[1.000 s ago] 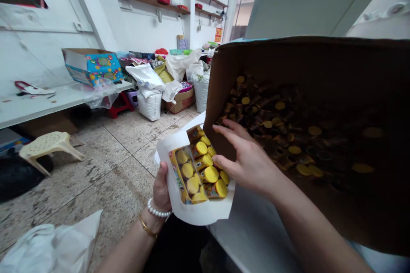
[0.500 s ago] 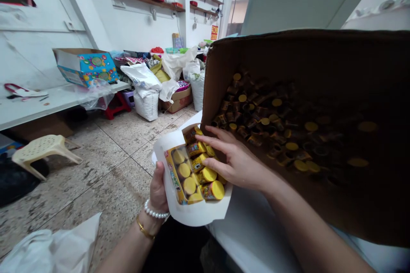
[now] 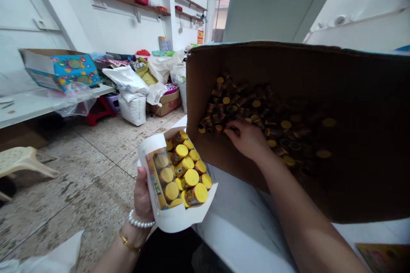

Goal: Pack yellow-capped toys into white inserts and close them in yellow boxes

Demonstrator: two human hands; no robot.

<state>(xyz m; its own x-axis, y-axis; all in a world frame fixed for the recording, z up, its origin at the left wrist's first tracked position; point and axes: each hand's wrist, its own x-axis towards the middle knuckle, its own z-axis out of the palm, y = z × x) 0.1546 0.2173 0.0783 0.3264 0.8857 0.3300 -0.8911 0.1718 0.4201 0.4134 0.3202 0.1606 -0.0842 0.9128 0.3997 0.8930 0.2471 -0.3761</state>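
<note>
My left hand (image 3: 142, 194) is closed on the side of a small window box (image 3: 178, 222), tilted with its white flaps spread. Inside stand and lie several little tubs (image 3: 191, 178) with yellow lids; some show through the clear window. My right hand (image 3: 248, 137) reaches into a big cardboard carton (image 3: 288, 57) that rests on its side. Its fingers are curled among loose tubs (image 3: 256, 103) of the same kind. What those fingertips hold, if anything, is hidden.
The carton stands on a white marbled table (image 3: 237, 217). A printed yellow card (image 3: 384, 258) lies at the lower right. To the left are a cream plastic stool (image 3: 24, 160), a bench (image 3: 28, 104) with a blue patterned box (image 3: 75, 70), and white sacks (image 3: 133, 106) on the floor.
My right hand has left the tubs in the window box and moved right into the carton. The view has turned slightly right. My left hand keeps its hold on the window box.
</note>
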